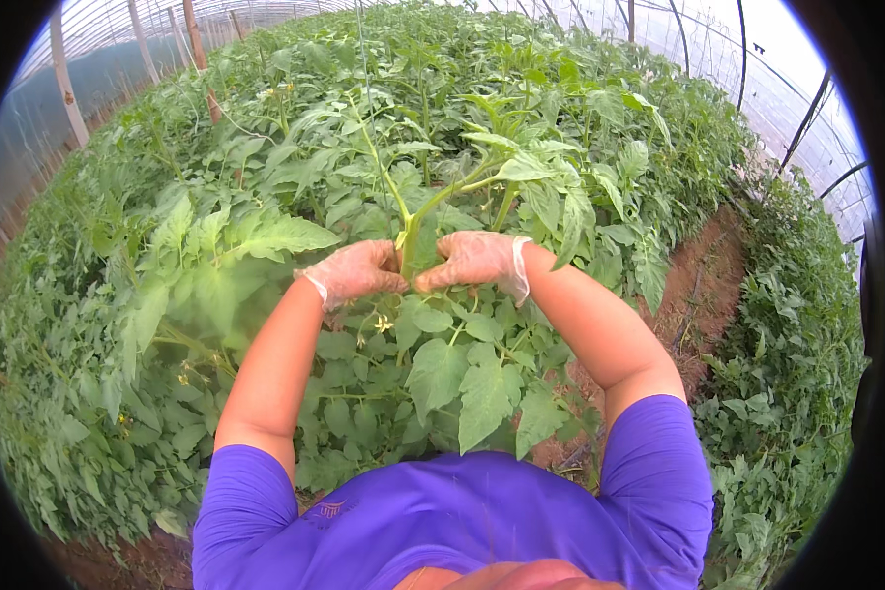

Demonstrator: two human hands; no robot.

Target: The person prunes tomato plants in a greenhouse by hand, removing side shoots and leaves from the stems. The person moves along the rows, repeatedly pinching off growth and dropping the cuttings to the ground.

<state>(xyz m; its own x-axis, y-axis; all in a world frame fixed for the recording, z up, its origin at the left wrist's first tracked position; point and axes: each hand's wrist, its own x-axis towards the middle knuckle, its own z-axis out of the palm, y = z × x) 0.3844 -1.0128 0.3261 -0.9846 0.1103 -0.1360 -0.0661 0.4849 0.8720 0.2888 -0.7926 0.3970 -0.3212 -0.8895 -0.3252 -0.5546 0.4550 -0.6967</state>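
A thick green tomato stem (411, 243) stands upright between my hands and forks just above them. My left hand (358, 273), in a thin clear plastic glove, is at the stem's left side, its fingertips against or just behind it. From the right, my right hand (472, 259), gloved alike, reaches to the stem with thumb and fingers close to it. Whether either hand grips the stem cannot be told. A thin string (369, 88) runs down to the plant from above. Under my hands hang broad tomato leaves (487, 391) and a small yellow flower (383, 323).
Dense tomato plants (324, 44) surround me. Bare brown soil (708, 265) shows between rows at the right. Wooden posts (66, 88) stand at the upper left, and dark curved greenhouse ribs (804, 125) rise at the upper right. A large leaf (280, 234) spreads beside my left hand.
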